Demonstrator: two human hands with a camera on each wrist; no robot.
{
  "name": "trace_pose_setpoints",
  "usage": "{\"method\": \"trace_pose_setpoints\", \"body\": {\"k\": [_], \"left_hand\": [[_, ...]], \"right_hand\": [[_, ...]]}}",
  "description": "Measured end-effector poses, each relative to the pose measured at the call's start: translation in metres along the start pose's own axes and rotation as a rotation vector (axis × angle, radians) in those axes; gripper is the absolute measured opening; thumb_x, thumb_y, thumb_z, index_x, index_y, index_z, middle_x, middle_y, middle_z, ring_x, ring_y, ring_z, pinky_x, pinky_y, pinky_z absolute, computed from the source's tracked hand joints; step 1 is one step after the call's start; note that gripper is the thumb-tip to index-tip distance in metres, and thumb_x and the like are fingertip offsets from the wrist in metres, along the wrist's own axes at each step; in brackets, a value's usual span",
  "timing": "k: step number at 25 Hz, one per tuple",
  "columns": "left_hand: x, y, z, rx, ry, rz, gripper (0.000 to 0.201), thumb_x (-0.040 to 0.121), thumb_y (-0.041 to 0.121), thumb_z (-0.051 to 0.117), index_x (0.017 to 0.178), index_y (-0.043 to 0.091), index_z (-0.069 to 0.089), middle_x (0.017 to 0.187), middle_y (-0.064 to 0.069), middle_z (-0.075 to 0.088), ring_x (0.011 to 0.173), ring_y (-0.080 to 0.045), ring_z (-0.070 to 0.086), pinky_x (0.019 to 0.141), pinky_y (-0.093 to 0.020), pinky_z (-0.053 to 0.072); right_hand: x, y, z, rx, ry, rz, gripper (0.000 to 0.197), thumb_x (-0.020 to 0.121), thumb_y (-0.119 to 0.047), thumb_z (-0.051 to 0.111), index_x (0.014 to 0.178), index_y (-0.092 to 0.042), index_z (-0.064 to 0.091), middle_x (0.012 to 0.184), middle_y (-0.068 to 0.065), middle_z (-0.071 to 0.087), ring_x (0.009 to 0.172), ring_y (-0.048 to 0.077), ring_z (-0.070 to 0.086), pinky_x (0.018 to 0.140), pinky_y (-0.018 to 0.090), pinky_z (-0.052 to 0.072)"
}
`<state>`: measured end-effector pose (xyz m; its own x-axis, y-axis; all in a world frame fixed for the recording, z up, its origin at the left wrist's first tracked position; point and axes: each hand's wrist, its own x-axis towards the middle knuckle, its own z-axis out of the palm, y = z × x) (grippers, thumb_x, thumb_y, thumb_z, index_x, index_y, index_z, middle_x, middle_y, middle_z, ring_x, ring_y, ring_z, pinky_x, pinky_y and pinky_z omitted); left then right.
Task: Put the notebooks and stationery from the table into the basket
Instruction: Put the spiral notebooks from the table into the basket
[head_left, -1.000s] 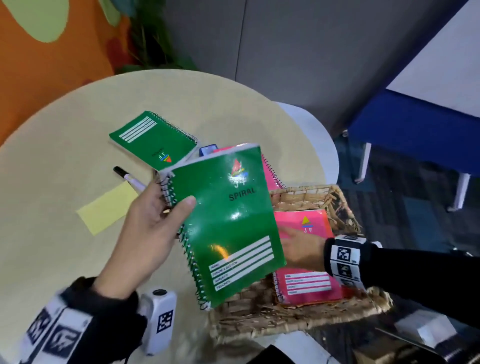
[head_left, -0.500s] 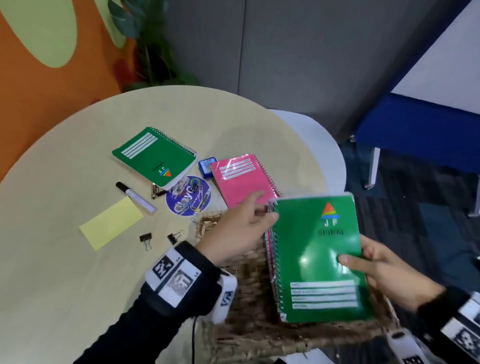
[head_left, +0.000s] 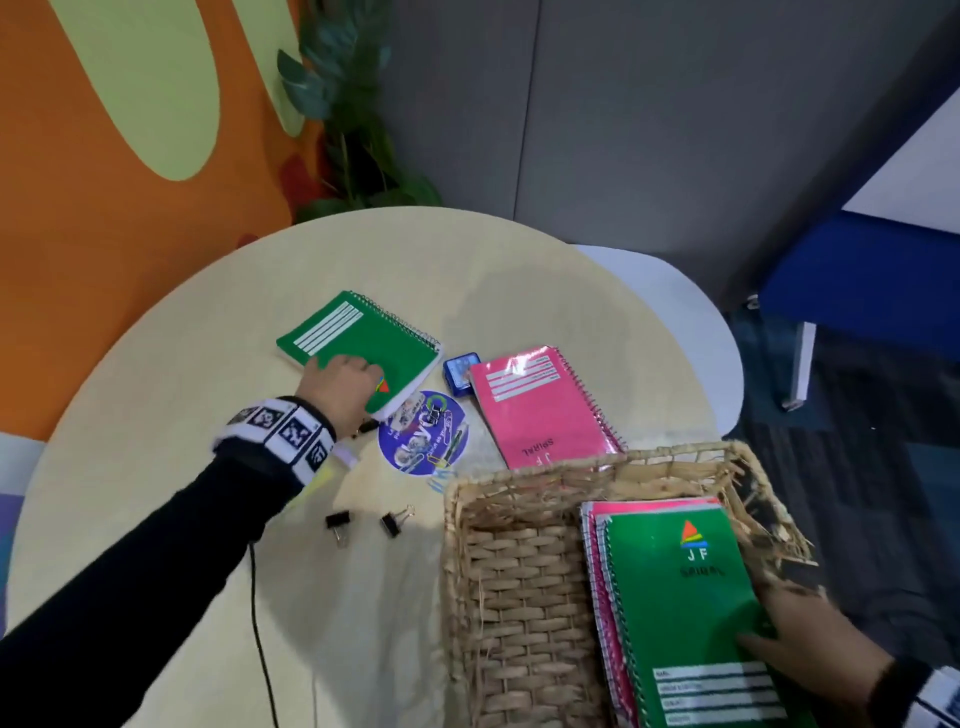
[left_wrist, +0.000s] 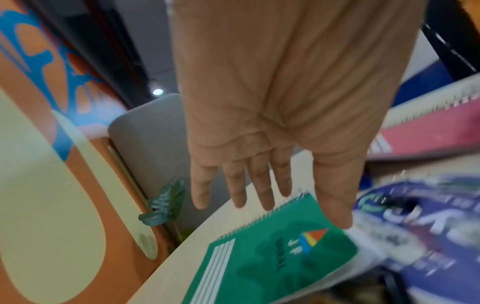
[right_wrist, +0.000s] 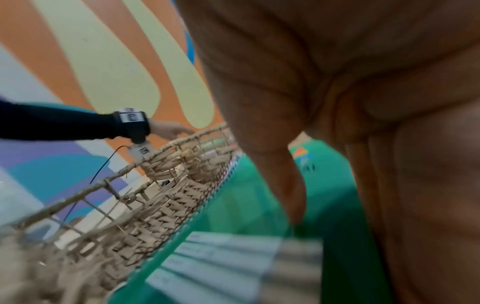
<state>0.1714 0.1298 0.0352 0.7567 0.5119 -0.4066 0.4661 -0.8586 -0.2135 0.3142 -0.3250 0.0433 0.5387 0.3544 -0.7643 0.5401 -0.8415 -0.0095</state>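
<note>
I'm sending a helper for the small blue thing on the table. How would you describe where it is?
On the round table, look just beyond the wicker basket. The blue item sits between the green notebook and the pink notebook; it's small, boxy, the only blue block there.

Even, soft indoor light falls on the tabletop (head_left: 156, 415), with faint shadows and a mild sheen on the pink notebook (head_left: 540, 405). The head view bends at its edges. Both wrist views are motion-blurred, worst at their lower edges; the nearby skin is out of focus.
</note>
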Motion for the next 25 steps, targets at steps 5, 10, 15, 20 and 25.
{"method": "trace_pose_setpoints", "body": {"k": [5,10,15,20,25], "left_hand": [[0.072,-0.023,-0.011,0.201,-0.055,0.047,0.089,0.084,0.014,0.065,0.151,0.023,0.007,0.160,-0.006,0.010,0.148,-0.027,0.003,0.115,-0.058,0.016],[0.120,-0.027,-0.024,0.285,-0.171,0.171,0.112,0.074,0.026,0.077,0.150,0.033,-0.004,0.161,-0.004,-0.005,0.148,-0.030,-0.009,0.113,-0.062,0.015],[0.138,-0.034,-0.025,0.239,-0.227,0.219,0.108,0.068,0.023,0.082,0.150,0.026,0.012,0.160,-0.006,0.002,0.148,-0.031,-0.007,0.111,-0.060,0.022],[0.140,-0.036,-0.018,0.291,-0.178,0.173,0.106,0.066,0.017,0.082,0.145,0.013,0.012,0.154,-0.007,0.024,0.147,-0.030,0.008,0.111,-0.058,0.024],[0.138,-0.063,-0.006,0.340,-0.061,0.168,0.119,0.044,0.039,0.090,0.137,0.018,0.020,0.139,-0.003,0.034,0.129,-0.028,0.034,0.106,-0.054,0.029]], "right_hand": [[-0.025,-0.051,-0.072,0.016,0.093,-0.064,0.028,0.083,-0.047,0.057,0.102,-0.026,0.057,0.096,-0.006,0.065,0.090,0.005,0.062,0.075,0.020,0.048],[0.006,-0.136,-0.162,0.215,0.376,-0.303,0.026,0.081,-0.040,0.064,0.095,-0.021,0.054,0.082,-0.002,0.066,0.057,0.004,0.052,0.057,0.019,0.042],[0.124,-0.197,-0.199,0.102,0.320,-0.166,0.060,0.080,-0.038,0.068,0.122,-0.003,0.043,0.122,0.017,0.056,0.109,0.032,0.054,0.087,0.035,0.044],[0.202,-0.205,-0.190,0.127,0.221,0.077,0.112,0.053,-0.051,0.084,0.135,-0.007,0.020,0.125,0.014,0.052,0.106,0.033,0.056,0.080,0.042,0.050],[0.236,-0.199,-0.159,-0.023,0.167,0.103,0.120,0.062,-0.053,0.077,0.146,-0.008,0.004,0.124,0.012,0.054,0.105,0.032,0.058,0.089,0.041,0.050]]}}
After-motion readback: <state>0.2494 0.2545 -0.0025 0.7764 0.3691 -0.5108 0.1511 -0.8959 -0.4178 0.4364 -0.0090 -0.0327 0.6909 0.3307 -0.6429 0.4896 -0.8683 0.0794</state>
